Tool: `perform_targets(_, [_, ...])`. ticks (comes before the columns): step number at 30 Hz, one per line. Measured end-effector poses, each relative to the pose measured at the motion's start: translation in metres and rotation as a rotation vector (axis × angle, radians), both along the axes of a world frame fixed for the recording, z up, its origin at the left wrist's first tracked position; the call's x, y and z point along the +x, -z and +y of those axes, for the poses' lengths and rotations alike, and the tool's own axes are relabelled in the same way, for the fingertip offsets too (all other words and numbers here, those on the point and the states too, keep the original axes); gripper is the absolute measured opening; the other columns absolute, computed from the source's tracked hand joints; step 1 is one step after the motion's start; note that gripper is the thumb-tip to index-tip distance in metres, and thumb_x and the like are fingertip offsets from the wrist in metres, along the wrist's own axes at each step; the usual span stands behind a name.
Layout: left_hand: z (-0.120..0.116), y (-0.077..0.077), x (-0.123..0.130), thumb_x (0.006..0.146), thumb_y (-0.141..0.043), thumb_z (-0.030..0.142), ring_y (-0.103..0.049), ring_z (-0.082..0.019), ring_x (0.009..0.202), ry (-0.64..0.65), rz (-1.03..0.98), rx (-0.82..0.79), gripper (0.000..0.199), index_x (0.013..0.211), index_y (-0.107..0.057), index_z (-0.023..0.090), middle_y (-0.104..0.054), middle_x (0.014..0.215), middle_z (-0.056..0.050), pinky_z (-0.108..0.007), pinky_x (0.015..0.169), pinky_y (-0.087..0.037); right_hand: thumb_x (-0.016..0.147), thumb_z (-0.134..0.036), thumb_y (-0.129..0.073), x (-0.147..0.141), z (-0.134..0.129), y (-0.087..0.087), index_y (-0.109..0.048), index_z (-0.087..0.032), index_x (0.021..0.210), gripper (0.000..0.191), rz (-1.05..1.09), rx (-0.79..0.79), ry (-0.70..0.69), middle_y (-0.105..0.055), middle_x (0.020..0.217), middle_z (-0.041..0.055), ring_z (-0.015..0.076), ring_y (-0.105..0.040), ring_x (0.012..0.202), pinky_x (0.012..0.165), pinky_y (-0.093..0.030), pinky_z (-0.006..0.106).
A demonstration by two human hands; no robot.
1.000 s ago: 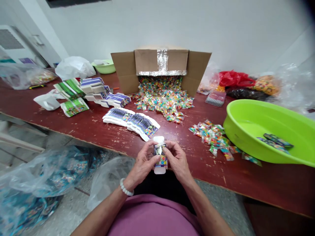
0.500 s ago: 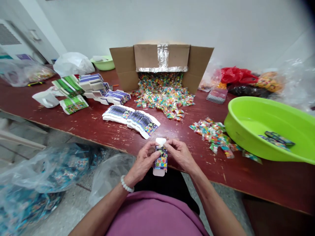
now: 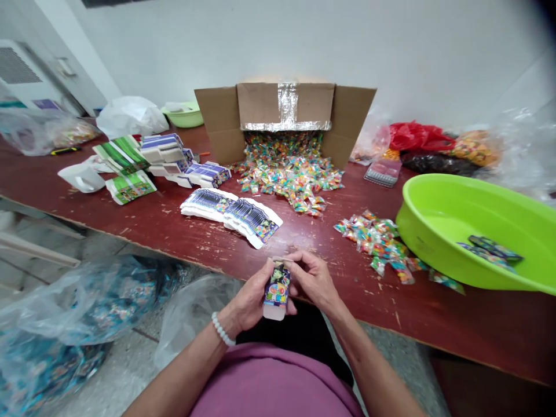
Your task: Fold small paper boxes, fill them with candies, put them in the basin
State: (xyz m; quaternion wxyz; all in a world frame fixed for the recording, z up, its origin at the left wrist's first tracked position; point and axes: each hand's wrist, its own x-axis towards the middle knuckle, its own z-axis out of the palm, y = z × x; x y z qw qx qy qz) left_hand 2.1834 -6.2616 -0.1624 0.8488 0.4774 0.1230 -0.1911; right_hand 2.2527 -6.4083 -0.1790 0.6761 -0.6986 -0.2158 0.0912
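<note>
Close to my body, at the table's front edge, both hands are on a small dark printed candy box (image 3: pixel 277 287). My left hand (image 3: pixel 249 298) is closed around its left side. The fingers of my right hand (image 3: pixel 313 281) pinch at its top end, where the flap is folded over. A white flap sticks out at the bottom end. Just beyond lies a fanned row of flat boxes (image 3: pixel 254 221). A small pile of wrapped candies (image 3: pixel 373 237) lies to the right, and a larger heap of wrapped candies (image 3: pixel 291 174) spills from the cardboard carton (image 3: pixel 286 107).
A green basin (image 3: pixel 434 255) with a few dark boxes inside stands at the right. Bundled boxes (image 3: pixel 167 156) and a white cup (image 3: pixel 82 177) are on the left. Plastic bags (image 3: pixel 108 301) lie on the floor at left; a red bag (image 3: pixel 419 136) is at the back.
The white flap at the box's top has been folded down. The box has moved slightly left and is tilted, with my left thumb now along its side.
</note>
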Motion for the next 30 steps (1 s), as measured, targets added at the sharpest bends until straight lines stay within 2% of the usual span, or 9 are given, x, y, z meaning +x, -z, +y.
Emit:
perform_targets(3, [-0.004, 0.003, 0.002, 0.084, -0.045, 0.074, -0.061, -0.014, 0.044, -0.066, 0.058, 0.052, 0.061, 0.093, -0.06, 0.015, -0.066, 0.068, -0.004, -0.023, 0.042, -0.043, 0.091, -0.043, -0.058, -0.001, -0.002, -0.006, -0.074, -0.021, 0.087, 0.027, -0.126, -0.118, -0.031, -0.069, 0.081, 0.0033, 0.017, -0.062, 0.074, 0.067, -0.048, 0.028])
perform_targets(6, [-0.007, 0.004, 0.004, 0.083, -0.045, 0.075, -0.056, -0.012, 0.041, -0.118, 0.018, 0.174, 0.064, 0.093, -0.061, 0.014, -0.064, 0.064, -0.003, -0.021, 0.041, -0.04, 0.089, -0.04, -0.061, 0.002, -0.004, -0.012, -0.075, -0.022, 0.09, 0.023, -0.12, -0.135, -0.068, -0.072, 0.087, 0.0039, 0.0173, -0.064, 0.075, 0.069, -0.05, 0.029])
perform_targets(10, [-0.009, 0.004, 0.005, 0.08, -0.041, 0.08, -0.055, -0.01, 0.041, -0.084, -0.026, 0.26, 0.07, 0.083, -0.062, 0.013, -0.062, 0.062, -0.002, -0.02, 0.041, -0.038, 0.086, -0.035, -0.065, 0.006, -0.004, -0.013, -0.075, -0.021, 0.093, 0.019, -0.117, -0.162, -0.089, -0.072, 0.086, 0.0038, 0.0168, -0.065, 0.074, 0.068, -0.05, 0.028])
perform_targets(16, [-0.007, 0.006, 0.005, 0.08, -0.039, 0.081, -0.055, -0.011, 0.041, -0.043, -0.058, 0.328, 0.073, 0.08, -0.064, 0.012, -0.065, 0.062, -0.006, -0.022, 0.043, -0.04, 0.078, -0.046, -0.072, 0.007, 0.003, -0.004, -0.067, -0.017, 0.079, 0.029, 0.23, 0.037, -0.074, -0.067, 0.07, 0.001, 0.0126, -0.058, 0.056, 0.05, -0.045, 0.024])
perform_targets(20, [-0.003, 0.008, 0.005, 0.081, -0.042, 0.079, -0.056, -0.012, 0.042, -0.023, -0.063, 0.333, 0.073, 0.086, -0.066, 0.011, -0.066, 0.064, -0.007, -0.022, 0.044, -0.042, 0.075, -0.049, -0.074, 0.005, 0.002, -0.007, -0.065, -0.018, 0.076, 0.032, 0.292, 0.091, -0.096, -0.067, 0.067, 0.0004, 0.013, -0.058, 0.051, 0.046, -0.045, 0.024])
perform_targets(23, [-0.001, 0.008, 0.005, 0.083, -0.044, 0.076, -0.057, -0.012, 0.042, -0.031, -0.063, 0.308, 0.071, 0.105, -0.065, 0.012, -0.065, 0.064, -0.006, -0.021, 0.042, -0.042, 0.081, -0.048, -0.068, 0.001, -0.002, -0.01, -0.069, -0.02, 0.079, 0.029, 0.179, 0.055, -0.141, -0.071, 0.08, 0.0024, 0.0136, -0.06, 0.057, 0.05, -0.048, 0.025])
perform_targets(26, [-0.002, 0.007, 0.007, 0.085, -0.046, 0.071, -0.057, -0.013, 0.043, -0.042, -0.067, 0.289, 0.069, 0.127, -0.056, 0.017, -0.064, 0.066, -0.002, -0.022, 0.04, -0.044, 0.091, -0.043, -0.058, -0.007, -0.003, -0.009, -0.071, -0.023, 0.088, 0.024, 0.023, -0.007, -0.157, -0.07, 0.099, 0.0031, 0.0135, -0.062, 0.067, 0.059, -0.051, 0.026])
perform_targets(28, [-0.006, 0.006, 0.009, 0.087, -0.048, 0.068, -0.057, -0.013, 0.043, -0.055, -0.066, 0.298, 0.065, 0.132, -0.052, 0.021, -0.065, 0.071, -0.001, -0.022, 0.039, -0.045, 0.092, -0.036, -0.056, -0.012, -0.002, -0.007, -0.07, -0.025, 0.094, 0.018, -0.134, -0.094, -0.09, -0.069, 0.103, 0.0035, 0.016, -0.064, 0.08, 0.072, -0.053, 0.03])
perform_targets(30, [-0.011, 0.005, 0.013, 0.087, -0.053, 0.063, -0.057, -0.012, 0.045, -0.054, -0.067, 0.286, 0.058, 0.129, -0.053, 0.023, -0.065, 0.075, 0.0, -0.022, 0.04, -0.046, 0.092, -0.03, -0.058, -0.011, -0.005, -0.006, -0.07, -0.025, 0.099, 0.014, -0.307, -0.196, -0.03, -0.068, 0.106, 0.0047, 0.0196, -0.062, 0.099, 0.09, -0.049, 0.035])
